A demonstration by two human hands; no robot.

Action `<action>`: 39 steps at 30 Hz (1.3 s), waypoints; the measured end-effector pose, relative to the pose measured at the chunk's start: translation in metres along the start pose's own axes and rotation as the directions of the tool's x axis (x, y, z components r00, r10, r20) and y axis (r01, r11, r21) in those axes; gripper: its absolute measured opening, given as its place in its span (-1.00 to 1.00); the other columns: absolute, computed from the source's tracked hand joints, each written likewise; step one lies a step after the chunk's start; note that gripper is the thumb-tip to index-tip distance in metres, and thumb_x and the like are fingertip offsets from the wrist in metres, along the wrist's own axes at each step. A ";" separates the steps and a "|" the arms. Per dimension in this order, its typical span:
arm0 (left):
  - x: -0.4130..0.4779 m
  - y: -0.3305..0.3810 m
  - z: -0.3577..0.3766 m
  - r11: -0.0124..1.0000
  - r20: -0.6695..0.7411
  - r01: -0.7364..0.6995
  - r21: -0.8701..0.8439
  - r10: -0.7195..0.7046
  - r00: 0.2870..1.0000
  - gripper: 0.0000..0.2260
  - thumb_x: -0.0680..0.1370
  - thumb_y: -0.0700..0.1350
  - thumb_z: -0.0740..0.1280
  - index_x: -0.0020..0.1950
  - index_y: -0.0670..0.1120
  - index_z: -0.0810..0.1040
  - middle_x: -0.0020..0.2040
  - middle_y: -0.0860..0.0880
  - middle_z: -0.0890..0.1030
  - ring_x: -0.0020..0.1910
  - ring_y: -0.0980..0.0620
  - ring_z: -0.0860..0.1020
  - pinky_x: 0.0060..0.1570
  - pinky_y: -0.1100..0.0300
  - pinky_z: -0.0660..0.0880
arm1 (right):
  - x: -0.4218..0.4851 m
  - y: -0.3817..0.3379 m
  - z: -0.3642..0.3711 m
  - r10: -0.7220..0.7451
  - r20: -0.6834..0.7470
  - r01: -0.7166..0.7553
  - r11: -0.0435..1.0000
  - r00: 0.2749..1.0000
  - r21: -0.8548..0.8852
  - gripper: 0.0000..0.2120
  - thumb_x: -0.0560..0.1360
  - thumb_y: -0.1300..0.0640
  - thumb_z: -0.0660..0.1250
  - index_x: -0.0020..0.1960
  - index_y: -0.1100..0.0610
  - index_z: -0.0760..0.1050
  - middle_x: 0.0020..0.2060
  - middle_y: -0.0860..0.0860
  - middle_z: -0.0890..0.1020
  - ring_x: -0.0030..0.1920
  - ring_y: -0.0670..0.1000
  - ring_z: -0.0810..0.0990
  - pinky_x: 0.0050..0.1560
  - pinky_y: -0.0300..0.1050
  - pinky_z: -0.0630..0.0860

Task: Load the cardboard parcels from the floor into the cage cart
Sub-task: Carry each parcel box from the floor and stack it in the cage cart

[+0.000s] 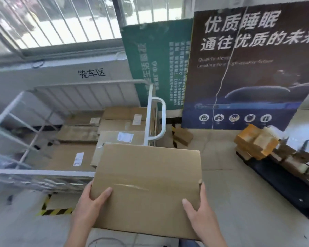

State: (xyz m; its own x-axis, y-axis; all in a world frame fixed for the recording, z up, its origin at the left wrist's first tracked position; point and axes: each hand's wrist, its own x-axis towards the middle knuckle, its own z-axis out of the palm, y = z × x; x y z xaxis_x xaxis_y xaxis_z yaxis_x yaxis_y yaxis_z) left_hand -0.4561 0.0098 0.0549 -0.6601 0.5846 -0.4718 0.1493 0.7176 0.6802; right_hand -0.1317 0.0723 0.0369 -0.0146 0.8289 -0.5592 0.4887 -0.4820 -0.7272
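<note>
Above the floor, just short of the near rail of the white metal cage cart [43, 172], one flat brown cardboard parcel [146, 184] is held level. The left hand [92, 205] and right hand [198, 216] clamp its near corners, thumbs pressed on the top face, other fingers hidden beneath. Likely stiff, light and smooth-skinned, so opposite edges suit best; it must clear that rail and the white looped handle [161, 118], with room atop the labelled brown cartons [125, 138] inside.
</note>
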 end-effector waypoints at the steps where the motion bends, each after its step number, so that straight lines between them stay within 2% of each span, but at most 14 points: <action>1: 0.012 -0.002 -0.014 1.000 -0.020 0.020 -0.021 -0.020 1.000 -0.26 0.32 0.29 0.52 0.42 0.13 0.38 0.19 0.05 0.57 0.14 -0.03 0.53 0.22 -0.16 0.46 | 0.008 -0.012 0.015 -0.007 0.030 0.007 1.000 1.000 -0.006 -0.15 0.56 -0.12 0.32 0.59 -0.19 -0.22 0.46 -0.09 0.40 0.30 0.06 0.47 0.21 -0.10 0.40; 4: 0.045 -0.001 -0.045 0.998 -0.087 0.045 -0.036 -0.048 0.995 -0.22 0.20 0.38 0.50 0.35 0.15 0.43 0.09 0.15 0.60 0.05 0.07 0.56 0.12 -0.09 0.49 | 0.038 -0.049 0.053 -0.037 0.121 0.038 0.999 0.992 -0.005 -0.14 0.57 -0.08 0.31 0.60 -0.16 -0.24 0.53 -0.11 0.27 0.42 0.02 0.38 0.36 -0.08 0.33; 6: 0.070 0.002 -0.060 0.996 -0.121 0.063 -0.062 -0.070 0.990 -0.20 0.12 0.39 0.46 0.31 0.15 0.46 0.08 0.11 0.63 0.05 0.05 0.59 0.12 -0.10 0.51 | 0.063 -0.073 0.076 -0.077 0.174 0.071 0.997 0.982 0.037 -0.14 0.58 -0.03 0.31 0.60 -0.15 -0.25 0.55 -0.13 0.20 0.48 -0.02 0.29 0.46 -0.01 0.26; 11: 0.136 0.016 -0.090 0.989 -0.196 0.099 -0.109 -0.119 0.973 -0.21 0.10 0.38 0.47 0.27 0.10 0.50 0.05 0.14 0.65 0.02 0.07 0.61 0.08 -0.07 0.53 | 0.123 -0.137 0.123 -0.104 0.252 0.104 0.994 0.962 0.013 -0.17 0.57 -0.05 0.29 0.58 -0.25 -0.25 0.50 -0.17 0.30 0.39 -0.06 0.37 0.35 -0.07 0.38; 14: 0.178 0.020 -0.105 0.978 -0.213 0.120 -0.171 -0.156 0.965 -0.25 0.12 0.33 0.51 0.26 0.09 0.52 0.07 0.11 0.67 0.04 0.03 0.63 0.14 -0.12 0.55 | 0.155 -0.171 0.150 -0.099 0.298 0.113 0.993 0.950 -0.031 -0.18 0.57 -0.06 0.28 0.59 -0.24 -0.22 0.49 -0.12 0.33 0.40 0.00 0.40 0.38 0.01 0.39; 18: 0.237 0.026 -0.117 0.977 -0.184 0.131 -0.167 -0.161 0.970 -0.29 0.13 0.34 0.50 0.22 0.10 0.52 0.06 0.11 0.66 0.04 0.00 0.63 0.10 -0.13 0.56 | 0.187 -0.205 0.184 -0.088 0.280 0.107 0.993 0.956 -0.056 -0.18 0.56 -0.08 0.28 0.58 -0.24 -0.23 0.50 -0.13 0.32 0.40 -0.01 0.39 0.35 -0.02 0.41; 21: 0.298 0.024 -0.116 0.983 -0.125 0.122 -0.138 -0.140 0.982 -0.24 0.19 0.32 0.49 0.30 0.03 0.48 0.12 0.05 0.64 0.10 -0.04 0.61 0.18 -0.14 0.53 | 0.221 -0.215 0.219 -0.039 0.256 0.057 0.996 0.966 -0.065 -0.19 0.57 -0.06 0.28 0.60 -0.19 -0.21 0.57 -0.12 0.19 0.49 0.02 0.29 0.38 0.00 0.35; 23: 0.343 0.022 -0.108 0.987 -0.059 0.110 -0.119 -0.118 0.991 -0.32 0.28 0.23 0.51 0.32 0.01 0.46 0.16 -0.01 0.62 0.11 -0.05 0.60 0.17 -0.10 0.52 | 0.245 -0.217 0.244 0.006 0.236 0.007 0.998 0.972 -0.058 -0.20 0.58 -0.02 0.29 0.61 -0.13 -0.17 0.58 -0.07 0.16 0.52 0.05 0.24 0.42 0.03 0.32; 26: 0.409 0.019 -0.093 0.990 0.071 0.090 -0.111 -0.082 0.994 -0.55 0.46 -0.04 0.52 0.27 0.00 0.43 0.19 -0.09 0.61 0.07 -0.02 0.60 0.13 -0.07 0.53 | 0.280 -0.218 0.274 0.081 0.154 -0.084 0.996 0.985 0.012 -0.23 0.53 0.06 0.35 0.59 -0.05 -0.03 0.51 0.00 0.29 0.43 0.08 0.35 0.38 0.11 0.39; 29: 0.462 0.017 -0.082 0.995 0.171 0.061 -0.081 -0.046 0.984 -0.53 0.49 -0.11 0.50 0.33 -0.04 0.39 0.20 -0.07 0.58 0.10 0.00 0.58 0.10 -0.01 0.54 | 0.311 -0.216 0.295 0.167 0.093 -0.178 0.977 0.982 0.119 -0.36 0.53 -0.03 0.36 0.47 -0.01 0.08 0.39 0.02 0.38 0.26 0.05 0.43 0.20 0.04 0.41; 31: 0.489 0.017 -0.079 0.996 0.222 0.065 -0.059 -0.051 0.974 -0.51 0.48 -0.15 0.50 0.33 -0.06 0.37 0.19 -0.05 0.56 0.13 0.01 0.56 0.06 0.06 0.51 | 0.328 -0.216 0.305 0.223 0.082 -0.236 0.949 0.971 0.209 -0.46 0.57 -0.16 0.30 0.38 0.00 0.11 0.31 -0.02 0.38 0.27 0.06 0.41 0.16 0.00 0.35; 34: 0.526 0.013 -0.073 0.996 0.278 0.095 0.002 -0.091 0.956 -0.55 0.48 -0.33 0.45 0.29 -0.18 0.36 0.20 -0.14 0.55 0.19 -0.11 0.55 0.18 -0.02 0.50 | 0.349 -0.213 0.314 0.309 0.074 -0.314 0.878 0.948 0.361 -0.26 0.55 -0.40 0.07 0.55 0.04 0.10 0.47 -0.04 0.28 0.49 0.10 0.25 0.41 0.16 0.27; 37: 0.550 0.006 -0.065 0.997 0.291 0.072 0.013 -0.072 0.954 -0.69 0.52 -0.49 0.27 0.20 -0.23 0.37 0.15 -0.19 0.57 0.13 -0.11 0.55 0.02 0.15 0.53 | 0.357 -0.211 0.319 0.287 0.048 -0.275 0.843 0.957 0.463 -0.12 0.44 -0.51 -0.08 0.63 -0.06 0.00 0.60 -0.07 0.09 0.58 0.01 0.08 0.54 0.21 0.09; 39: 0.560 0.001 -0.061 0.994 0.277 0.106 0.020 -0.107 0.955 -0.75 0.54 -0.48 0.16 0.13 -0.21 0.41 0.08 -0.18 0.58 0.07 -0.11 0.54 -0.05 0.13 0.48 | 0.360 -0.209 0.323 0.302 0.016 -0.272 0.834 0.953 0.480 -0.15 0.46 -0.47 -0.11 0.63 -0.06 -0.03 0.61 -0.04 0.06 0.59 0.01 0.05 0.56 0.16 0.06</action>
State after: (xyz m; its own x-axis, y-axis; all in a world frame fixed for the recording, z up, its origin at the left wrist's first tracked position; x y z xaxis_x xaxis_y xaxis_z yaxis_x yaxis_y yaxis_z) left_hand -0.8703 0.3146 -0.1750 -0.4419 0.5863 -0.6790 0.0931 0.7828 0.6153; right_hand -0.5208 0.3803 -0.1408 0.1199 0.6398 -0.7592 -0.0075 -0.7641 -0.6451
